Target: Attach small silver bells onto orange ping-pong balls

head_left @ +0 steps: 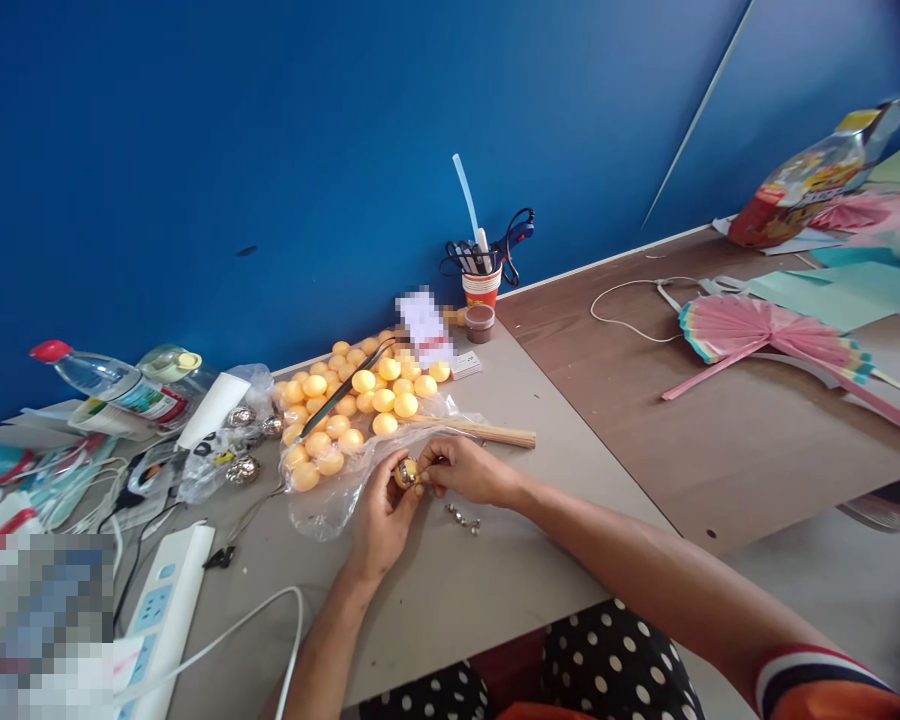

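My left hand (381,525) is closed round a small orange ball (406,474) that is partly covered with shiny silvery pieces. On the ball's right side, my right hand (461,468) is pinched with its fingertips at the surface; whatever sits between them is too small to make out. Several small shiny pieces (463,518) lie loose on the grey table just below my right hand. Beyond both hands spreads a clear plastic bag (319,518) with many plain orange balls (351,441). Black tweezers (345,388) rest across those balls.
Wooden sticks (499,434) lie beside the bag. Silvery covered balls (242,469), a bottle (120,380) and a power strip (161,610) with cables are at left. A paper cup (481,288) holds pens and a glue gun. Pink paper fans (769,335) lie at right.
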Available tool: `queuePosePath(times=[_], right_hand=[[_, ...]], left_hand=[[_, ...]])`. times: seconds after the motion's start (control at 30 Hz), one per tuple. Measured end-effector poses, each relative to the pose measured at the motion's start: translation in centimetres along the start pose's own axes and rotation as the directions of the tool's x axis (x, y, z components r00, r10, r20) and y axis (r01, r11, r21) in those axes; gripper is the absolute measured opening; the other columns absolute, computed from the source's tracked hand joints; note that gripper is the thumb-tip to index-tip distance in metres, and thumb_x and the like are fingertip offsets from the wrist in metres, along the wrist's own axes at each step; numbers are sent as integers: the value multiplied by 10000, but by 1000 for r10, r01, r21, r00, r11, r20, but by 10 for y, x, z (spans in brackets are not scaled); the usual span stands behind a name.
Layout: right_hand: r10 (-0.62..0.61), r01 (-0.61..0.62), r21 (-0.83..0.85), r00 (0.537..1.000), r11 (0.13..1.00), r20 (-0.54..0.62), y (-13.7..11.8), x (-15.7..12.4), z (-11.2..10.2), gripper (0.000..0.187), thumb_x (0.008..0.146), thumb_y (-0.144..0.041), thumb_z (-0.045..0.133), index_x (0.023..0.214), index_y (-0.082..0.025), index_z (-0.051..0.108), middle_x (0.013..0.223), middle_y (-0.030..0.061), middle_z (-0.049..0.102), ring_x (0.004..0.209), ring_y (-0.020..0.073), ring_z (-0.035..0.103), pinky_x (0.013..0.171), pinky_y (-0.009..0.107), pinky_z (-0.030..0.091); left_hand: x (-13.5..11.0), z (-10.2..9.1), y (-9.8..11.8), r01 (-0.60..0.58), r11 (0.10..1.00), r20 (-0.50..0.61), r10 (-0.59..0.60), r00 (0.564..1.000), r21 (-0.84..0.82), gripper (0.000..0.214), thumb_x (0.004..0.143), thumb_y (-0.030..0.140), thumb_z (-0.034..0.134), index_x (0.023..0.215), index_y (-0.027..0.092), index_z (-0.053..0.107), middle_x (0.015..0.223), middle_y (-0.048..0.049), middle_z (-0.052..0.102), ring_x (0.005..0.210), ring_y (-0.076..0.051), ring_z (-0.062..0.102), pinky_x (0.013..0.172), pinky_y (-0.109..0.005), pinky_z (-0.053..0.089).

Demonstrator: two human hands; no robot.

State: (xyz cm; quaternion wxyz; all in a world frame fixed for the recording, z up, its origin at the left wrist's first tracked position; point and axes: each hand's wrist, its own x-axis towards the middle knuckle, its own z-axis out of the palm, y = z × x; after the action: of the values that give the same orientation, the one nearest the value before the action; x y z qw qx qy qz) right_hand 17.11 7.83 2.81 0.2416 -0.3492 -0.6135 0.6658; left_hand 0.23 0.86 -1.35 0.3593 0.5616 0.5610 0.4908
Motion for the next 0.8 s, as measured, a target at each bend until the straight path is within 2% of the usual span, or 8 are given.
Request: queuePosePath(times=[0.3, 0.47, 0.8], right_hand=[[18, -21, -83, 999, 996, -37, 1, 0, 2, 96, 736, -91, 521, 702, -175, 551, 554, -40, 561, 522, 101, 529, 527, 218, 410], [22, -31, -109, 997, 994, -80, 5, -1, 5, 97, 727, -85, 521, 702, -176, 544, 552, -37, 573, 525, 106, 538, 522, 218, 413], [48, -70, -130, 985, 989, -166, 11, -3, 13, 95, 743, -117, 527, 725, -202, 488, 516, -54, 568, 473, 105, 518, 455, 202, 378]], left_hand=[[-3, 4, -2, -56, 990, -59, 65, 996, 132, 421, 819, 318, 661, 1215, 206, 571, 1092, -107, 644, 996, -242, 628, 864, -391, 524], [-5, 5, 0, -75, 971, -47, 88, 995, 225, 391, 837, 297, 634, 1207, 200, 556, 1127, -114, 628, 1015, -237, 620, 877, -394, 517], [-6, 6, 6, -112, 915, -40, 138, 990, 388, 336, 852, 256, 590, 1180, 197, 544, 1057, -93, 628, 942, -216, 619, 835, -381, 521]])
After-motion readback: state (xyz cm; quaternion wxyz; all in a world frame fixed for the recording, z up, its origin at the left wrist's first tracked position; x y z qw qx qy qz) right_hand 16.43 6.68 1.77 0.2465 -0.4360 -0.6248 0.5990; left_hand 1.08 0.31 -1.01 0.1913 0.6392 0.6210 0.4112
